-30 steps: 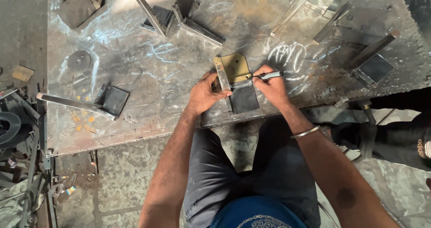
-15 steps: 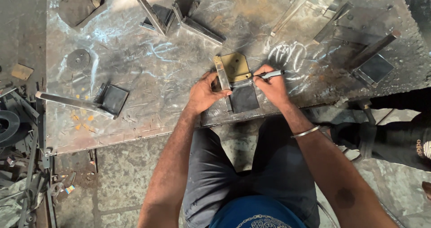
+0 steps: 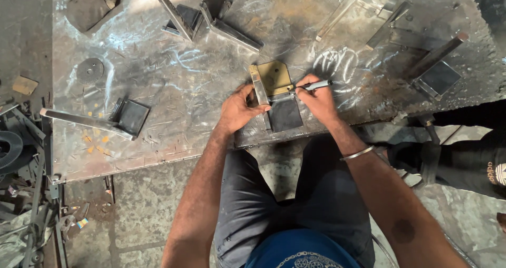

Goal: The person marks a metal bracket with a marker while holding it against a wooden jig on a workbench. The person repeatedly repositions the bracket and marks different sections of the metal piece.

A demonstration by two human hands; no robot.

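My left hand [image 3: 240,108] presses down on a try square, its metal bar [image 3: 259,84] and brass-coloured blade [image 3: 276,77] lying on the steel worktable [image 3: 168,131]. Right below the square lies a dark square steel plate [image 3: 285,115]. My right hand [image 3: 316,100] grips a silver marker pen [image 3: 315,86], its tip touching the edge of the square's blade above the plate. A metal bangle sits on my right wrist.
Welded plate-and-bar pieces lie at the left [image 3: 108,119], the top middle [image 3: 205,16] and the right [image 3: 437,70]. A round disc [image 3: 90,70] rests at the upper left. Chalk scribbles mark the table. Scrap metal [image 3: 21,194] covers the floor at left. Another person's leg [image 3: 464,157] is at right.
My hands, the square and the pen have stayed almost still on the plate; only the pen tip shifts slightly along the blade's edge.
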